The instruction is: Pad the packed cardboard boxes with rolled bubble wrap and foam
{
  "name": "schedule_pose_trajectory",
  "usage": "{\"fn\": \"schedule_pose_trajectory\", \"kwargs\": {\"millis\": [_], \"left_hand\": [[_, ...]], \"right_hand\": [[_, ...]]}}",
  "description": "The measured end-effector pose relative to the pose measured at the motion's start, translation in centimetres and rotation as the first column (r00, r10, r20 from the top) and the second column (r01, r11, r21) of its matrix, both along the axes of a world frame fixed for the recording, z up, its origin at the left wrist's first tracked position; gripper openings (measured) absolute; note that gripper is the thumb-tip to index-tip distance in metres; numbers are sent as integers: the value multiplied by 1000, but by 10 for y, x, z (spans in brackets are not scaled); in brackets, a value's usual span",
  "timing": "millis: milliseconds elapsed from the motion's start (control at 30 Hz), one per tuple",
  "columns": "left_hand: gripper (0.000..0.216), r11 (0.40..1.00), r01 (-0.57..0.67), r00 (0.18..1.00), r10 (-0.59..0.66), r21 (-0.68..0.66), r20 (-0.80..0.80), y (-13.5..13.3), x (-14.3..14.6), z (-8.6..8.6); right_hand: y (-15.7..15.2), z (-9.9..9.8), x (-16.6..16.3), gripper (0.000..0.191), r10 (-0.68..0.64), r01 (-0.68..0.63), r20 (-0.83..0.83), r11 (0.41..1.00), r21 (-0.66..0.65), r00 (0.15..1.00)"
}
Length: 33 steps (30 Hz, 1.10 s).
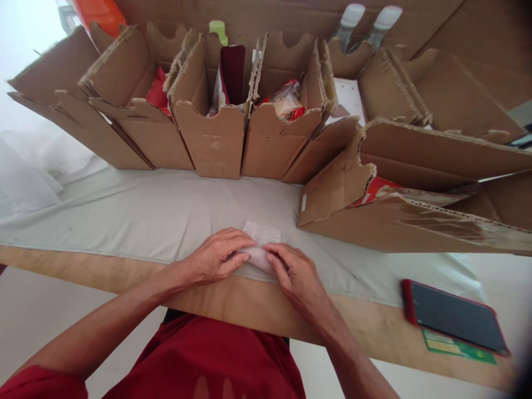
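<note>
A small piece of white, slightly see-through wrapping sheet (pixel 262 234) lies at the front of the cloth, its near part folded or rolled over. What is inside it, if anything, I cannot make out. My left hand (pixel 222 254) pinches the left side of the sheet, thumb and fingers closed about its fold. From the right, my right hand (pixel 296 272) grips the other end with bent fingers. The two hands are close together, with the sheet between them.
Cut cardboard boxes (pixel 214 138) stand in a row behind, some holding red packets. A larger cardboard box (pixel 344 205) angles in on the right. A phone (pixel 457 316) lies on a green card (pixel 457 346) at the table's front edge. Two capped bottles (pixel 347 27) stand at the back.
</note>
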<state>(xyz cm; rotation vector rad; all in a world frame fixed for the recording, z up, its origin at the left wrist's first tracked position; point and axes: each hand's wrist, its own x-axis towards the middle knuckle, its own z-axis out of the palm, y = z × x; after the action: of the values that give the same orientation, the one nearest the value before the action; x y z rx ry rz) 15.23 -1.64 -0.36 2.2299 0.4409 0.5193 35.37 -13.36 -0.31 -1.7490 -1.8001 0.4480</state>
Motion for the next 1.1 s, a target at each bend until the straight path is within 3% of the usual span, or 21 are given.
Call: {"fn": "schedule_pose_trajectory", "kwargs": {"millis": [67, 133, 233, 333, 433, 533, 667, 800, 900, 1000, 1033, 1100], "left_hand": [[27, 996, -70, 997, 72, 50, -24, 1, 7, -1], [26, 987, -111, 992, 117, 114, -50, 2, 13, -1], [25, 977, -144, 985, 156, 154, -67, 3, 19, -2], [23, 964, -246, 967, 251, 102, -43, -1, 17, 3], [31, 912, -405, 914, 405, -59, -24, -16, 5, 10], [36, 801, -482, 864, 502, -355, -39, -38, -4, 12], [46, 620, -302, 881, 472, -724, 37, -64, 9, 8], [45, 519, -221, 875, 479, -826, 67, -73, 23, 9], [40, 563, -280, 905, 424, -778, -19, -72, 19, 17], [32, 684, -207, 976, 194, -699, -99, -71, 12, 27], [28, 714, -153, 988, 95, -683, -122, -71, 11, 30], [22, 749, -67, 986, -49, -659, -156, -73, 13, 34]], "right_hand": [[2, -1, 0, 20, -103, 83, 145, 987, 140, 984], [0, 0, -3, 19, -130, 65, 251, 966, 249, 959], [-4, 4, -10, 18, -34, -53, 343, 969, 242, 939], [-2, 2, -11, 23, 10, -92, 372, 975, 204, 928], [4, -3, -7, 21, -39, -5, 197, 975, 220, 980], [2, -1, -8, 19, -151, 151, -18, 969, 196, 988], [-10, 7, -27, 18, -204, 224, -369, 975, 12, 907], [-24, 10, -39, 19, -161, 195, -394, 980, 48, 905], [-36, 17, -28, 32, -166, 202, -295, 974, 98, 941], [-50, 34, -9, 79, -122, 109, -344, 992, -58, 931], [-54, 40, -3, 84, -79, 40, -368, 993, -113, 927], [-60, 50, 7, 71, 19, -91, -384, 981, -170, 923]]}}
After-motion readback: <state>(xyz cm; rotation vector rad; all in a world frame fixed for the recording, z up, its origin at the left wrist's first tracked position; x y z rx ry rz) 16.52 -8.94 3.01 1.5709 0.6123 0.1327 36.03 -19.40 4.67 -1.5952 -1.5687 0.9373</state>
